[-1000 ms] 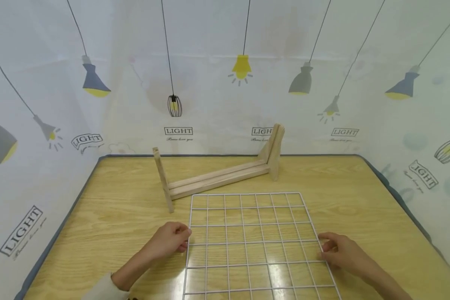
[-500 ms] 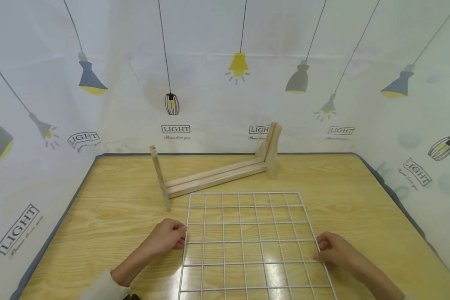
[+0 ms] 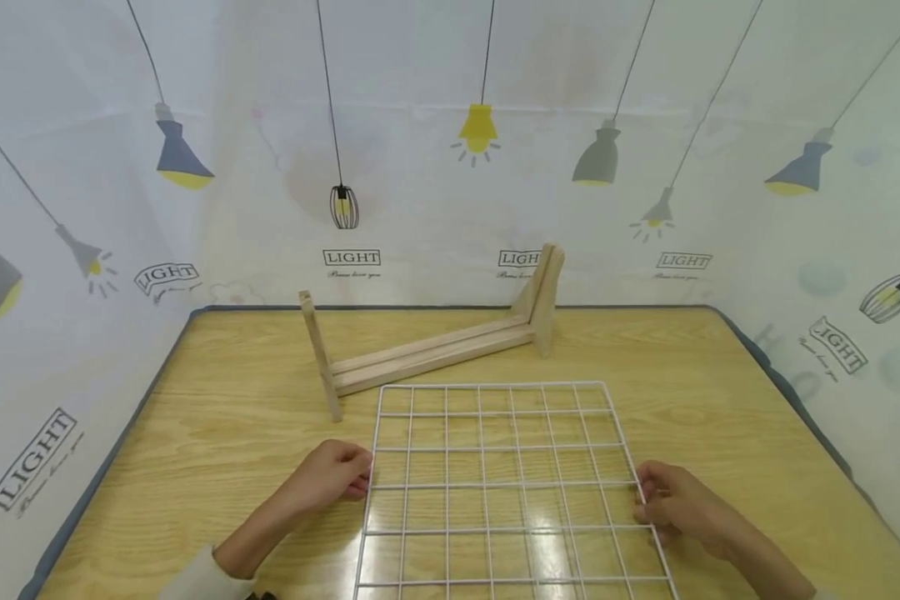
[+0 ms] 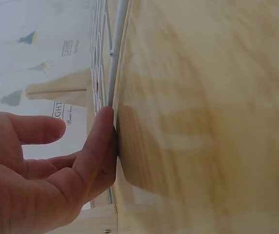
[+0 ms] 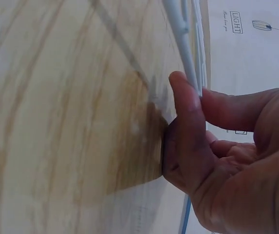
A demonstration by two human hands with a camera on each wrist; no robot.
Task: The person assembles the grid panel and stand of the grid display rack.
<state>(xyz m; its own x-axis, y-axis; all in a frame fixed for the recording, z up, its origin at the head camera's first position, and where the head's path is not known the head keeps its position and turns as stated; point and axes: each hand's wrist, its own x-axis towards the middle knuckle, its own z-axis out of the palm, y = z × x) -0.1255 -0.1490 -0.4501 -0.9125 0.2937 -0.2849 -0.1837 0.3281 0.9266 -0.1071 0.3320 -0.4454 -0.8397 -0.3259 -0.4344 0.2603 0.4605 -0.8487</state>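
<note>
A small, makeshift work booth is seen, in which a wood-grain worktop [image 3: 210,400] is enclosed at the back and on both sides by creased white sheeting [image 3: 420,192]. The sheeting is printed with hanging lamps [image 3: 479,125] and the boxed word LIGHT [image 3: 352,257], and its lower edge is bordered by a dark blue strip [image 3: 39,573] along the worktop. Whether the booth is set up in a home, an office or a lab cannot be told, as the surrounding room is hidden by the sheeting.

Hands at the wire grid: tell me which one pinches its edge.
The right hand: its thumb and finger meet the wire grid from opposite sides. The left hand touches it too, but its thumb stands clear.
</note>
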